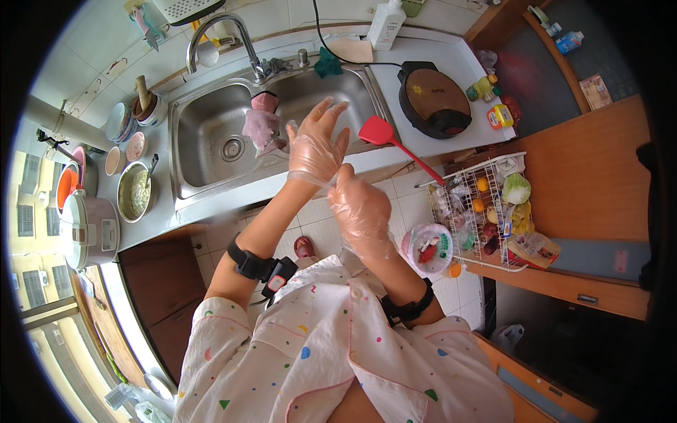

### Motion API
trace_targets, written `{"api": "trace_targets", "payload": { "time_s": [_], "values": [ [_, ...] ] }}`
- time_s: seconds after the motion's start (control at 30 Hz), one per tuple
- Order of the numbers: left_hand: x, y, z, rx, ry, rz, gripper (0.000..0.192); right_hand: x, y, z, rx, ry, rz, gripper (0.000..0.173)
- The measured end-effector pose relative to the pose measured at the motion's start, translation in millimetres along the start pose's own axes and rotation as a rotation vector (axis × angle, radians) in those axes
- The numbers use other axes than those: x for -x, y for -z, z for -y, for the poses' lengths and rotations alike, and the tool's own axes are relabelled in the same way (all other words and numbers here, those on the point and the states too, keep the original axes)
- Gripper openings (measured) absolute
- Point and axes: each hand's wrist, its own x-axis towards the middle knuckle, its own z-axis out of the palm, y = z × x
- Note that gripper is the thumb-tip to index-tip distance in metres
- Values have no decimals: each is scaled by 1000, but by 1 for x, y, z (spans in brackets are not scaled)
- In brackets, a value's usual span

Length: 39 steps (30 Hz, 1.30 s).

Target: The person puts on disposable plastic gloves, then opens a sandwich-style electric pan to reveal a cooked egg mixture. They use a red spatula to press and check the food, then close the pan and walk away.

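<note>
Both my hands wear clear plastic disposable gloves. My left hand reaches over the front edge of the double-bowl steel sink, its fingers spread and holding nothing. Close beside its wrist, my right hand is closed, pinching the cuff of the left glove. A pink cloth hangs over the sink's divider. Right of the left hand, a red silicone spatula lies at the counter's front edge with its handle jutting out past it. Behind it stands a closed round electric griddle. A metal bowl of pale mixture with a utensil sits left of the sink.
A rice cooker, small bowls and stacked plates crowd the left counter. A wire rack of produce and a lined waste bin stand at the right. A white bottle and sauce bottles are on the right counter.
</note>
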Motion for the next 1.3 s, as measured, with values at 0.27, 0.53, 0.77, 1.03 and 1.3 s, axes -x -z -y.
{"api": "trace_targets", "payload": {
  "time_s": [0.27,0.53,0.77,1.03,1.3],
  "values": [
    [3,-4,5,875,322,144,53,15,-10,14,-61,332,-117,22],
    [3,37,-16,2446,-1,460,54,-40,-2,-30,-1508,-101,-18,56],
    [1,13,-40,2073,164,176,54,-51,-51,19,-2388,-78,-37,63],
    [-45,-8,-24,1440,101,-30,43,-29,-54,-6,-2046,-563,345,50],
    [-23,-75,-52,1591,524,170,72,-71,-15,-115,-2604,-268,222,37]
  ]
}}
